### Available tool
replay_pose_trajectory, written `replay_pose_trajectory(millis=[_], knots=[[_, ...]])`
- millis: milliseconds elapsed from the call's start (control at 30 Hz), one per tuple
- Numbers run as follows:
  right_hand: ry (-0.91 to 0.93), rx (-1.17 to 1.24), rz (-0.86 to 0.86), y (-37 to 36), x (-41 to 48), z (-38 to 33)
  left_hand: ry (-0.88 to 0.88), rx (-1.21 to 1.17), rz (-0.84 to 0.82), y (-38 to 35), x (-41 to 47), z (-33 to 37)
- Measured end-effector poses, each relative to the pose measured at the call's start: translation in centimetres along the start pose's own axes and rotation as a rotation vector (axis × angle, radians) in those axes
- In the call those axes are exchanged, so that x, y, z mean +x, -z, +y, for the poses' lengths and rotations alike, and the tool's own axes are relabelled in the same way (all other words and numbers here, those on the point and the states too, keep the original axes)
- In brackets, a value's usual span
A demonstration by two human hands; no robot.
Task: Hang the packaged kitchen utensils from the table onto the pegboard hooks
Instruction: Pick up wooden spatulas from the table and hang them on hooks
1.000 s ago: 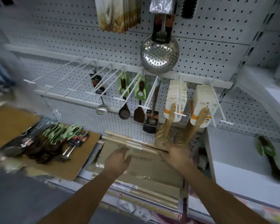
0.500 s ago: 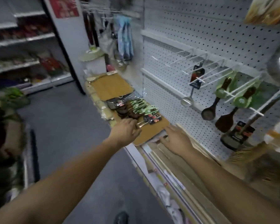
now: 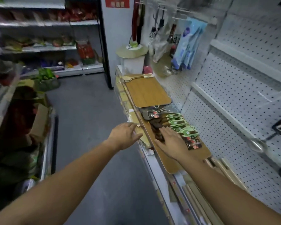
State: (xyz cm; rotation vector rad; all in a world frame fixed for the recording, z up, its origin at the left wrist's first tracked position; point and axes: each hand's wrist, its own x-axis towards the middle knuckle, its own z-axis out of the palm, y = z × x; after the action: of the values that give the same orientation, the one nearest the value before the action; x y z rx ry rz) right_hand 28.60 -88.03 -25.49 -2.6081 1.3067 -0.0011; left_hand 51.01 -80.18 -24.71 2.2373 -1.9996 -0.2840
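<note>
The packaged utensils [image 3: 172, 125] lie in an overlapping heap on the near wooden board [image 3: 201, 154], just below the pegboard [image 3: 225, 120]. They have dark brown wooden heads pointing toward the aisle, and their handles are clipped under green cards [image 3: 177, 122] or black-and-red cards [image 3: 193, 144]. I count roughly five green cards and about three black-and-red ones, though the overlap blurs the exact number. There are two boards: the near one and the far wooden board [image 3: 148, 91]. One steel ladle [image 3: 256, 145] hangs at the right.

My right hand [image 3: 170, 142] lies flat over the near board with straight fingers reaching the dark heads, grasping nothing. My left hand [image 3: 125, 135] hovers off the board's front edge, loose and empty.

Half a second ago my left hand was the one over the heap and my right sat nearer the board's end. Since then the right has slid forward onto the utensils, the left has drawn off to the side, and my view has swung further down the aisle.
</note>
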Motion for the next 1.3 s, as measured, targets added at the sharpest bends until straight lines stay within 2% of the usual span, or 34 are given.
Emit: replay_pose_trajectory(millis=[233,600,867,1100,1300], knots=[[0.042,-0.042,-0.003,0.4,12.5,-3.8,0.032,0.034,-0.001,2.0,7.6,-9.1],[-0.001,0.066,-0.090,0.0,33.9,-3.4,0.131,0.006,-0.135,1.8,24.9,-19.8],[0.009,0.099,-0.144,1.2,47.4,-6.1,0.178,-0.011,-0.148,3.8,35.5,-28.9],[-0.068,0.054,-0.151,-0.6,60.4,-9.4,0.109,-0.017,-0.170,4.2,45.4,-39.9],[-0.233,0.097,-0.126,-1.8,68.6,-13.2,-0.059,0.002,-0.227,5.6,54.0,-47.5]])
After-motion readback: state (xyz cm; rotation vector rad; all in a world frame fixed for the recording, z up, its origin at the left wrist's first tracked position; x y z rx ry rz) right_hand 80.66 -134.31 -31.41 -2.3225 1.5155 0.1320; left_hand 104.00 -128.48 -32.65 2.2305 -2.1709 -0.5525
